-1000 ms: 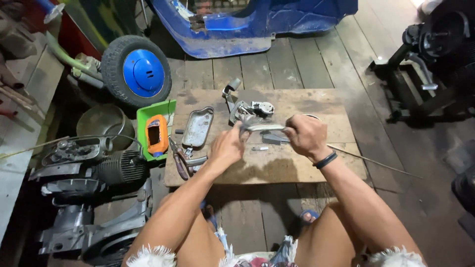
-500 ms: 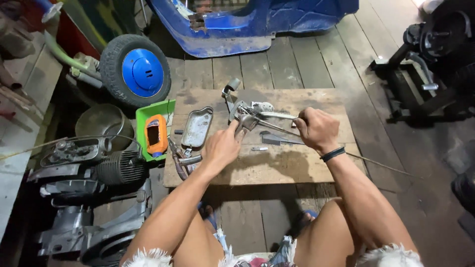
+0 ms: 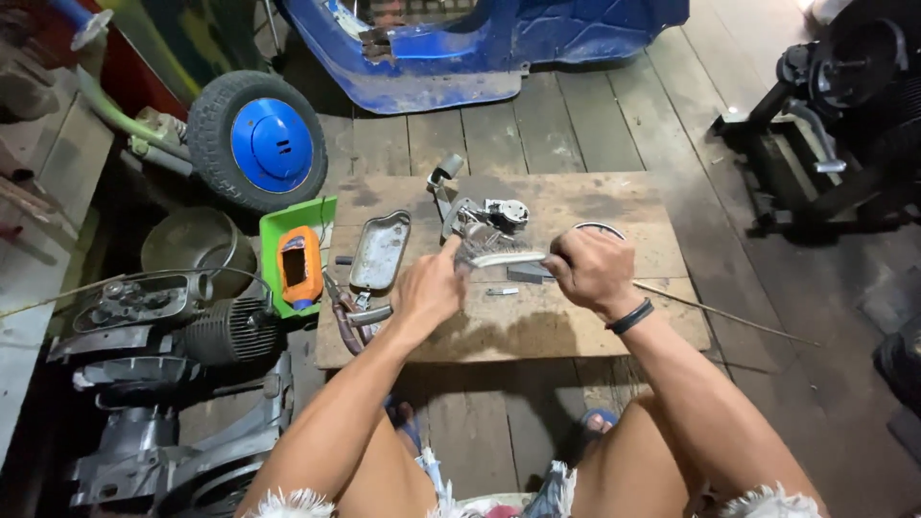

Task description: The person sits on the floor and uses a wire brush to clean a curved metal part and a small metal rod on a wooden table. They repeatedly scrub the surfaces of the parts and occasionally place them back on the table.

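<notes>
My right hand (image 3: 590, 271) grips the handle of a silvery metal tool (image 3: 504, 257) that lies level over a wooden board (image 3: 614, 326). My left hand (image 3: 429, 291) is at the tool's left end, its fingers on a small grey engine part (image 3: 484, 219) with a bent lever. Whether the left hand grips that part I cannot tell. A small metal piece (image 3: 501, 291) lies on the board just under the tool.
A grey metal cover (image 3: 380, 251) and pliers (image 3: 347, 309) lie at the board's left. A green tray (image 3: 288, 225) holds an orange meter (image 3: 299, 267). Around stand a blue wheel (image 3: 251, 141), a dark engine (image 3: 182, 326), a blue scooter body (image 3: 480, 43) and a black machine (image 3: 835, 105).
My right hand with the tool first swung right and up, then came back left and lower. My left hand stayed at the engine part and reached slightly further up.
</notes>
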